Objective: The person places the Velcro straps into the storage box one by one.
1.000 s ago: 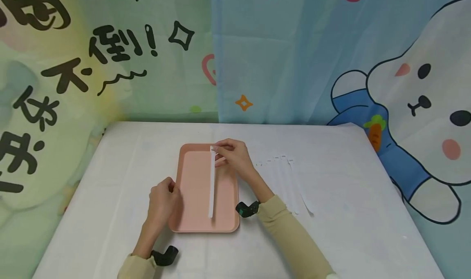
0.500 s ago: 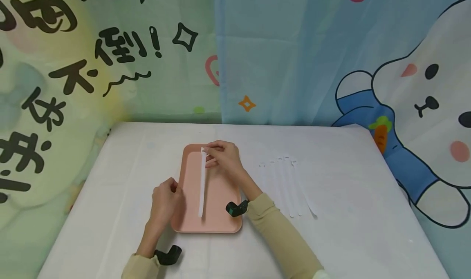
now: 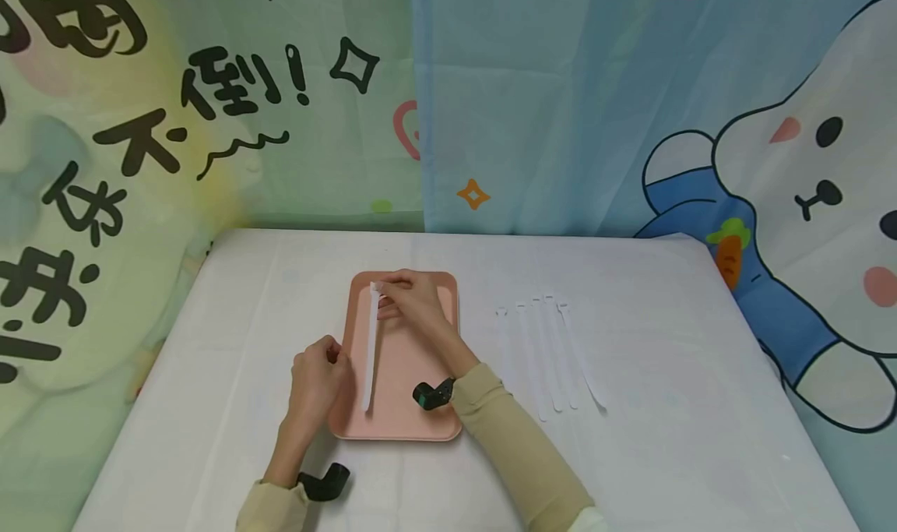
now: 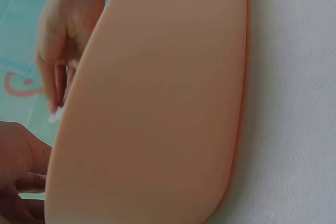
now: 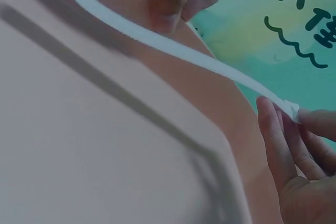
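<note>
A long thin white strip [image 3: 371, 349] hangs over the left part of a pink rectangular tray [image 3: 413, 384]. My right hand [image 3: 413, 302] pinches its far end between thumb and fingers. In the right wrist view the white strip [image 5: 178, 51] bends in a curve and casts a shadow on the tray. At the tray's left side my left hand [image 3: 315, 376] grips the rim, its thumb on the inner side in the right wrist view. The left wrist view shows the tray's wall [image 4: 152, 93] up close, hiding part of both hands.
Several similar white strips [image 3: 554, 353] lie side by side on the white-covered table [image 3: 666, 407], right of the tray. A printed curtain [image 3: 525, 103] hangs behind the table. Dark wrist cameras sit on both wrists.
My right hand has carried the white strip leftward, from the middle of the tray to its left part. The left hand has stayed at the tray's left rim.
</note>
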Demonstrator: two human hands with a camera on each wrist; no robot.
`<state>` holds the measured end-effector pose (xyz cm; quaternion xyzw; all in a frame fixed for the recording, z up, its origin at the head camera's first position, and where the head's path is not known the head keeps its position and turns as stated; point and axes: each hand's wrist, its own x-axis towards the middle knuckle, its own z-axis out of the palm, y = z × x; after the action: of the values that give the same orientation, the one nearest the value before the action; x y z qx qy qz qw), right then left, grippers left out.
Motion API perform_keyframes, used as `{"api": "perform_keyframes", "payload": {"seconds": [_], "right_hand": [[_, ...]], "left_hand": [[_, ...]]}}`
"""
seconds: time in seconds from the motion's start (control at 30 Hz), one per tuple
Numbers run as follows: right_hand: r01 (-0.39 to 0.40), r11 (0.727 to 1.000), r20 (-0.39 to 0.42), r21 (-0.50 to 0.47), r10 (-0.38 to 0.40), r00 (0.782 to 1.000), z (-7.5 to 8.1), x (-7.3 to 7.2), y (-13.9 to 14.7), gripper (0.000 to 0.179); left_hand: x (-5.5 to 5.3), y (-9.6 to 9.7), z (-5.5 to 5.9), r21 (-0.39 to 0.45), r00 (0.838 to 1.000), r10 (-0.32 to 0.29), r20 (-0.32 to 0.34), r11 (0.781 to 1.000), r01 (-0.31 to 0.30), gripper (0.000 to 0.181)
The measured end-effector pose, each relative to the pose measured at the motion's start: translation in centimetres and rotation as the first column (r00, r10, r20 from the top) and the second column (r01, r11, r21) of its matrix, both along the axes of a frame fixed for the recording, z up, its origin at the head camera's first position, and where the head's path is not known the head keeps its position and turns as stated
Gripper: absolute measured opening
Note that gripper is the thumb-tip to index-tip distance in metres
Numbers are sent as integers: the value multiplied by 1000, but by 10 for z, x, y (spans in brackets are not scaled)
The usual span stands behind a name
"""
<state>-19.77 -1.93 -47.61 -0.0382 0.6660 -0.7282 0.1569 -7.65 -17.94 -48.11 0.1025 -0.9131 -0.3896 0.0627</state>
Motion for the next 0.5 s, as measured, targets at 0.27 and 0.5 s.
{"api": "perform_keyframes", "payload": {"seconds": [0.27, 0.5], "right_hand": [[-7, 999, -25, 41, 8, 1000, -7, 2, -12, 22], [6, 998, -16, 58, -5, 1000, -16, 1, -21, 21]], "left_hand": [[0, 0, 0, 23, 1000, -4, 2, 1000, 4, 10], [-1, 2, -1, -8, 1000, 11, -23, 1000, -11, 13]]}}
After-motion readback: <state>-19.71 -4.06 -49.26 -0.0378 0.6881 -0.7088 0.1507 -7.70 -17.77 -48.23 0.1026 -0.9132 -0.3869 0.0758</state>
